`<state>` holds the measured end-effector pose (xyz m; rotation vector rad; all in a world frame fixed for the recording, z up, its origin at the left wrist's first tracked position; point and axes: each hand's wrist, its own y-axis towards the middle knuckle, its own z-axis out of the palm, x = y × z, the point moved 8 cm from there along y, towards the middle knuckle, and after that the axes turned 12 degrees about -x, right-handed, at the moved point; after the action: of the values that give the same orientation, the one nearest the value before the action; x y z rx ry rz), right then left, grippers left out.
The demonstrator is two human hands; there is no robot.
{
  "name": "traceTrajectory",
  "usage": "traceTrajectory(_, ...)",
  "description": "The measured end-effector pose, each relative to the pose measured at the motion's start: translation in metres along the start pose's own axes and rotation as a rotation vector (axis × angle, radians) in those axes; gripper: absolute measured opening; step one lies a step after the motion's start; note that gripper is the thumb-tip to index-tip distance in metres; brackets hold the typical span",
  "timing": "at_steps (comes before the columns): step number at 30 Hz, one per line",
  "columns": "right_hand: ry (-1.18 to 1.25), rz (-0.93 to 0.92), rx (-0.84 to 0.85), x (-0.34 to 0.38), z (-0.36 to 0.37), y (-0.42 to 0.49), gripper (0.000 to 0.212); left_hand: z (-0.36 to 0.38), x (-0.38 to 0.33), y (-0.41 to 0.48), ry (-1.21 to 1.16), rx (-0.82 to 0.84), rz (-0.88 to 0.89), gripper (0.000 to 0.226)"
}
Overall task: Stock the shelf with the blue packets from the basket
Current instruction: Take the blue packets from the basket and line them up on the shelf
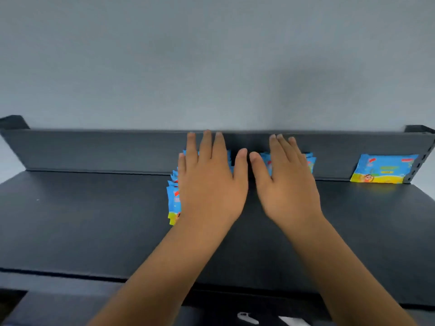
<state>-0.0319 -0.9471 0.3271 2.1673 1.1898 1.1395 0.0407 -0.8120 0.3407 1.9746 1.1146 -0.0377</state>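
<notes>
The dark shelf (94, 220) runs wide from left to right, with a low back panel (94, 149) along its far edge and a plain grey wall (211, 55) above that. Its near edge (70, 274) cuts across the lower part of the view. The whole left half of the board lies bare and open, and there is another open stretch on the right, between the hands and the far right corner.

Both hands reach to the middle of the shelf, palms down. The left hand (209, 182) is spread flat over a row of blue packets (173, 198) that runs from the back panel towards the near side; only the row's left edges peek out past the hand. Its fingers (207, 147) are straight and released, their tips up at the top rim of the panel. The right hand (287, 184) lies just beside it, thumbs nearly meeting, fingers (280, 149) likewise straight and grasping nothing, held over a second small batch of packets (311, 162) standing against the panel. Whether the palms actually press on the packets I cannot tell.

Far right, well apart from the hands, a single packet (383, 169) leans upright on the panel, close to the slotted end post (421, 161).

Below the near edge something small and white (247, 319) shows, too blurred to identify.
</notes>
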Motion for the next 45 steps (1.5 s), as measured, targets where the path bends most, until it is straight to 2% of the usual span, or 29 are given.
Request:
traceTrajectory(4,0.072,-0.156,0.112,0.076,0.035,-0.023,0.075,-0.051,0.073,-0.014,0.195,-0.135,-0.115,0.075)
traceTrajectory(11,0.249,-0.459,0.302,0.242,0.105,-0.097,0.071,-0.143,0.216,-0.066,0.488,-0.271,-0.398,0.07)
traceTrajectory(19,0.424,-0.639,0.474,0.41,0.165,-0.224,0.081,-0.259,0.373,-0.148,0.655,-0.317,-0.618,0.071)
traceTrajectory(24,0.488,-0.753,0.582,0.51,0.205,-0.317,0.074,-0.328,0.474,-0.206,0.665,-0.322,-0.738,0.071)
traceTrajectory(27,0.506,-0.817,0.689,0.557,0.229,-0.373,0.077,-0.355,0.526,-0.243,0.687,-0.311,-0.806,0.073)
traceTrajectory(32,0.508,-0.931,0.915,0.606,0.273,-0.453,0.073,-0.37,0.598,-0.287,0.669,-0.256,-0.932,0.067)
traceTrajectory(35,0.524,-0.89,1.069,0.621,0.308,-0.489,0.072,-0.367,0.639,-0.317,0.61,-0.239,-1.054,0.065)
traceTrajectory(38,0.512,-0.852,1.169,0.627,0.354,-0.518,0.064,-0.358,0.689,-0.355,0.491,-0.241,-1.25,0.061)
traceTrajectory(41,0.421,-0.866,1.27,0.625,0.405,-0.549,0.048,-0.34,0.732,-0.386,0.417,-0.189,-1.365,0.054)
traceTrajectory(45,0.152,-0.908,1.452,0.61,0.471,-0.598,0.046,-0.304,0.785,-0.422,0.348,-0.089,-1.43,0.045)
